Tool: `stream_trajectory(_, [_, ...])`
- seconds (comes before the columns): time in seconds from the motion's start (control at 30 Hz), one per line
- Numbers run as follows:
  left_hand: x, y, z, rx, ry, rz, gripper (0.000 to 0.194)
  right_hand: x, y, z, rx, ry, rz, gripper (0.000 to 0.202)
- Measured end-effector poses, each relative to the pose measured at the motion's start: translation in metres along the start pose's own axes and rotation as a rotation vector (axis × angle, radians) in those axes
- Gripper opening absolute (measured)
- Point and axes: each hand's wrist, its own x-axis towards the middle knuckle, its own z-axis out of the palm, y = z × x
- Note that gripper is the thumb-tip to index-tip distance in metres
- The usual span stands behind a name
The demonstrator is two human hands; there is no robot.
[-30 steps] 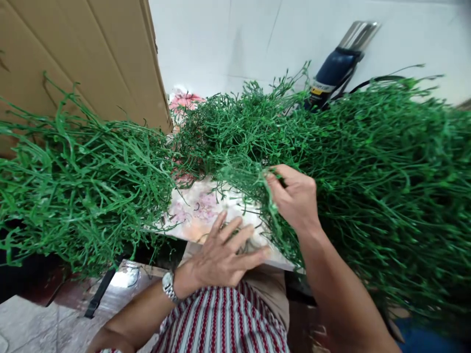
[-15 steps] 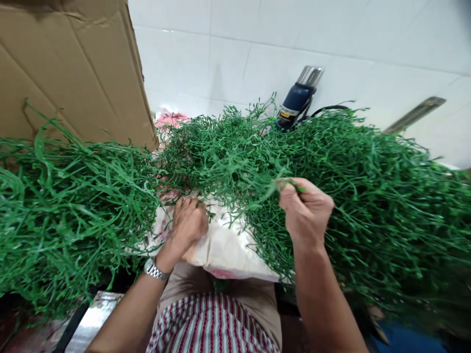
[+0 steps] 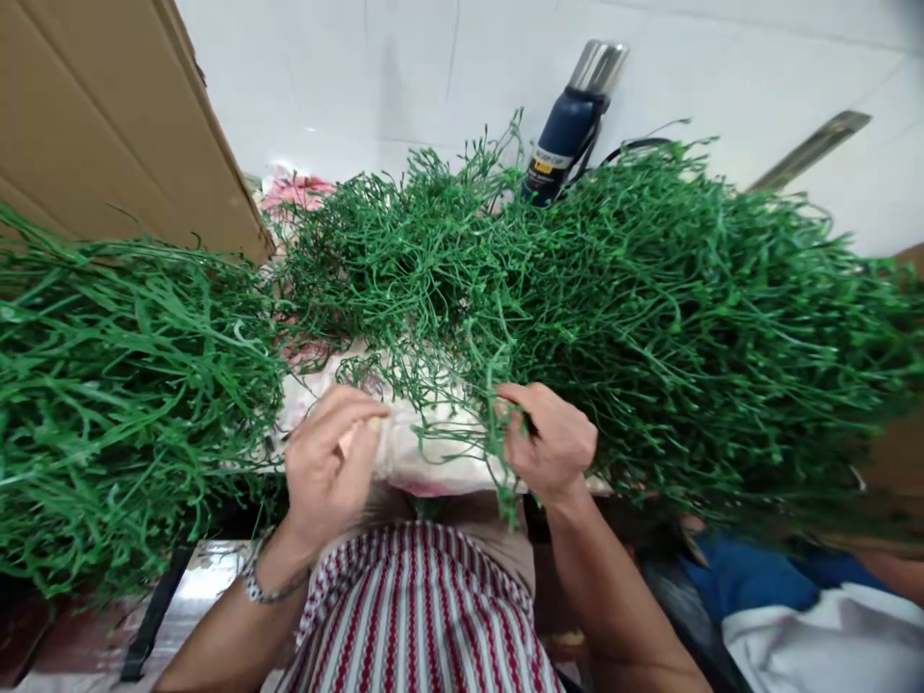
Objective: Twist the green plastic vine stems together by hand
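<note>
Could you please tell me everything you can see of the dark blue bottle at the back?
The bottle has a dark blue body, a shiny, metal-looking silver cap and a pale label with a yellow patch; its small print is too blurred to read. A dark strap runs down its right side. It slants in this view, cap end toward the upper right, in front of the white wall. Green stems hide its lower end, so what it rests on cannot be seen. Neither hand touches it.

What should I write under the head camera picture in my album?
Right hand holding thin green stems, left hand nearby, blue bottle behind.
</note>
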Motion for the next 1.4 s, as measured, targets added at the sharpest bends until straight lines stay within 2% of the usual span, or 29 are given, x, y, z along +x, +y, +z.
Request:
stream_trajectory(0.03, [-0.003,0.011,0.0,-0.062,-0.108,0.039,0.016,-0.003,-0.001,0.004,-0.021,-0.024,-0.043,0.019])
stream_trajectory(0.1, [-0.006,0.025,0.004,-0.069,-0.202,0.091,0.016,-0.009,-0.003,0.013,-0.039,-0.046,-0.126,0.021])
stream_trajectory(0.2, [-0.004,0.025,0.018,0.112,-0.308,-0.061,0.009,-0.017,-0.009,0.025,-0.043,-0.079,-0.223,0.022])
stream_trajectory(0.27, [-0.002,0.016,0.024,0.085,-0.342,-0.215,0.02,-0.022,-0.013,0.03,-0.06,-0.128,-0.266,0.018])
stream_trajectory(0.37, [-0.001,0.005,0.027,-0.03,-0.288,-0.352,0.025,-0.029,-0.018,0.034,-0.072,-0.206,-0.32,0.017])
stream_trajectory(0.47, [-0.003,-0.002,0.027,0.076,-0.176,-0.34,0.017,-0.032,-0.022,0.036,-0.072,-0.258,-0.347,0.017])
stream_trajectory(0.57, [-0.005,-0.009,0.029,0.083,-0.217,-0.399,0.003,-0.034,-0.025,0.04,-0.081,-0.281,-0.36,0.016])
stream_trajectory(0.67, [-0.007,-0.016,0.031,-0.05,-0.246,-0.496,0.007,-0.038,-0.028,0.044,-0.073,-0.315,-0.356,0.015])
stream_trajectory(0.73, [-0.008,-0.019,0.031,-0.122,-0.208,-0.507,0.007,-0.042,-0.031,0.045,-0.044,-0.355,-0.328,0.016])
stream_trajectory(0.87, [-0.009,-0.019,0.024,-0.154,-0.101,-0.467,0.005,-0.043,-0.034,0.029,0.189,-0.352,-0.179,0.03])
stream_trajectory(0.93, [-0.008,-0.018,0.021,-0.146,-0.11,-0.44,0.005,-0.036,-0.032,0.017,0.274,-0.293,-0.098,0.031])
stream_trajectory(1.0, [-0.008,-0.015,0.018,-0.148,-0.151,-0.39,0.006,-0.026,-0.028,0.008,0.214,-0.238,-0.055,0.026])
stream_trajectory(1.07, [-0.007,-0.012,0.017,-0.16,-0.201,-0.334,0.008,-0.018,-0.023,0.007,0.11,-0.248,-0.083,0.023])
stream_trajectory(1.2, [-0.009,-0.007,0.016,-0.146,-0.3,-0.246,0.009,-0.016,-0.015,0.022,0.04,-0.315,-0.189,0.018])
stream_trajectory(1.27, [-0.011,-0.004,0.015,-0.028,-0.221,-0.156,0.01,-0.02,-0.013,0.027,0.035,-0.302,-0.206,0.016])
stream_trajectory(1.33, [-0.014,0.0,0.013,0.126,-0.113,-0.018,0.02,-0.024,-0.014,0.029,0.026,-0.297,-0.203,0.016])
stream_trajectory(1.4, [-0.016,0.004,0.012,0.19,-0.126,0.131,0.025,-0.026,-0.016,0.028,0.018,-0.307,-0.194,0.018])
